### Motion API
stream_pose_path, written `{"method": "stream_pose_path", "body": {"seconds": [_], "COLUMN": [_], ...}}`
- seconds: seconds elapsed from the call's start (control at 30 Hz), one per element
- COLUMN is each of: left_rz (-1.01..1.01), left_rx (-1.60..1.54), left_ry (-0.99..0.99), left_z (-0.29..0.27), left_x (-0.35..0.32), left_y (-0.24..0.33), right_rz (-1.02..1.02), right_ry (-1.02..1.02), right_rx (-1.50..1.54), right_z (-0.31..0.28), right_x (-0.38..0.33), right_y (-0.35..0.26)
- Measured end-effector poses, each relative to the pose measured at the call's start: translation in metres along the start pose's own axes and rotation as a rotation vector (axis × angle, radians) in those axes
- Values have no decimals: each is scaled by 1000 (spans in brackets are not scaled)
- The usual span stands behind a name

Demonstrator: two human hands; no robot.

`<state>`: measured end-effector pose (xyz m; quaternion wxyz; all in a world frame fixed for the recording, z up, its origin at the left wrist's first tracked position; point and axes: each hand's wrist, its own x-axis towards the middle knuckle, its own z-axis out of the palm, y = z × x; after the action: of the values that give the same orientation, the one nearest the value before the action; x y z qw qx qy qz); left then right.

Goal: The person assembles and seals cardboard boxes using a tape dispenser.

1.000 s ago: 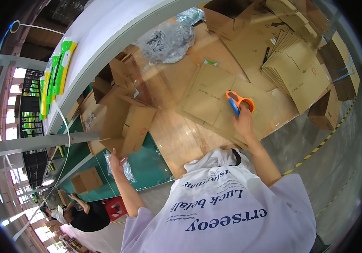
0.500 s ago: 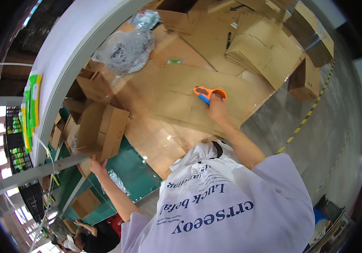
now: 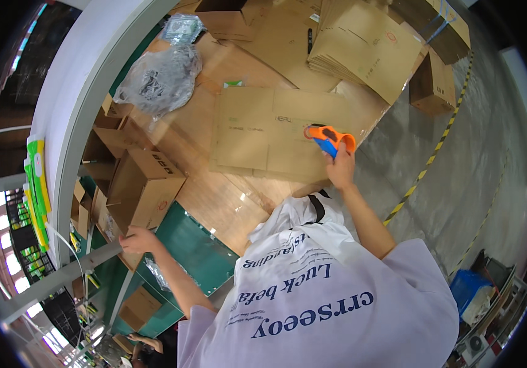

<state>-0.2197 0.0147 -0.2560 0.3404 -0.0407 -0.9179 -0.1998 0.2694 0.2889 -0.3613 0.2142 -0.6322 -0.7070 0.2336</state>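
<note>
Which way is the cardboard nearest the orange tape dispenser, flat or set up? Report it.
Flat: the cardboard lies on the wooden tabletop, its creased panels level and no walls raised.

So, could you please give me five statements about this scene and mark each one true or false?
1. The right hand holds an orange and blue tape dispenser. True.
2. A black marker lies beside the stacked cardboard sheets. True.
3. The left hand is over the stacked cardboard sheets. False: it is near the open carton.
4. The large clear plastic bag lies on the floor. False: it lies on the table.
5. The floor line is yellow and black. True.
</note>
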Motion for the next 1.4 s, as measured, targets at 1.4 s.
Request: {"method": "stream_pose_path", "body": {"seconds": [1.4], "left_rz": [1289], "left_rx": [-304], "left_ry": [-805], "left_z": [-75], "left_x": [-270], "left_y": [102], "right_rz": [185], "right_ry": [-312], "right_rx": [322], "right_z": [-47], "right_x": [55], "right_y": [51]}}
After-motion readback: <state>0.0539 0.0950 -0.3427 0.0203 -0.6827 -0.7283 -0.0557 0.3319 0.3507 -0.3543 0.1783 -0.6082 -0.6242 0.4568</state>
